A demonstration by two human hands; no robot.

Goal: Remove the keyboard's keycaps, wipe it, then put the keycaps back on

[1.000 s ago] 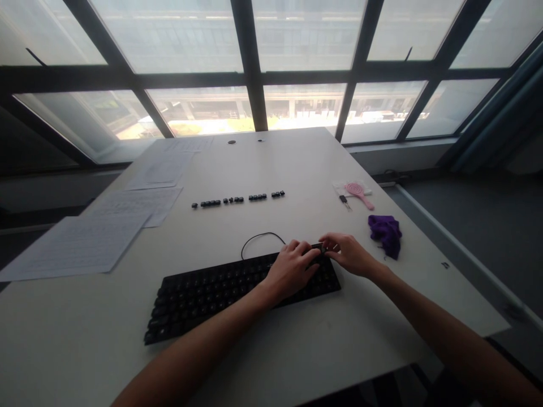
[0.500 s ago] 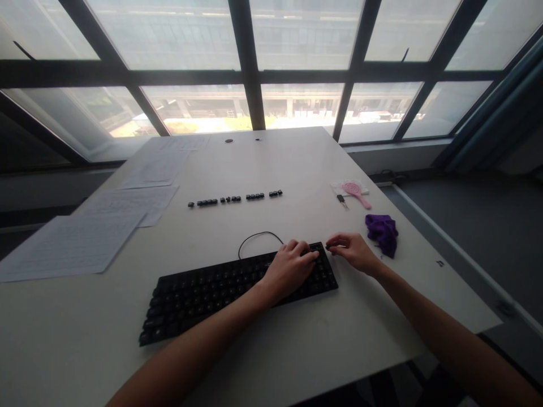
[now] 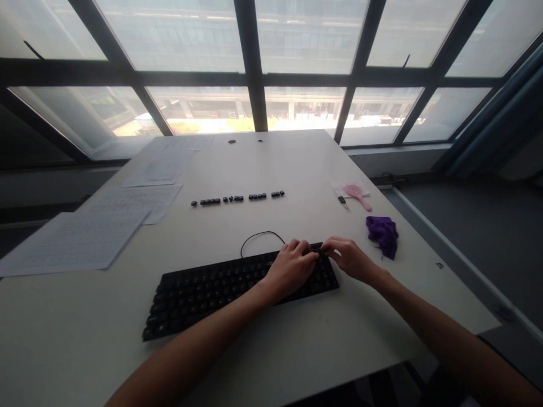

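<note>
A black keyboard [image 3: 212, 294] lies slightly slanted on the white table, its cord looping behind it. My left hand [image 3: 292, 265] rests over its right part, fingers curled toward the far edge and thumb stretched to the right. My right hand [image 3: 345, 257] is at the far right corner of the keyboard, thumb and forefinger pinched together. A small black keycap was at these fingertips half a second ago; now the fingers mostly cover it. Beyond the keyboard, several loose black keycaps [image 3: 210, 202] stand in a broken row.
Paper sheets [image 3: 76, 240] cover the table's left side. On the right are a pink hairbrush [image 3: 357, 195] on clear plastic, a small black tool with metal prongs [image 3: 343, 202], and a crumpled purple cloth [image 3: 383, 234]. Windows [image 3: 305, 104] rise behind the table [image 3: 297, 164].
My right hand has moved left, from beside the keyboard onto its far right corner, close to my left hand. My left hand stays on the keyboard. The view has shifted slightly.
</note>
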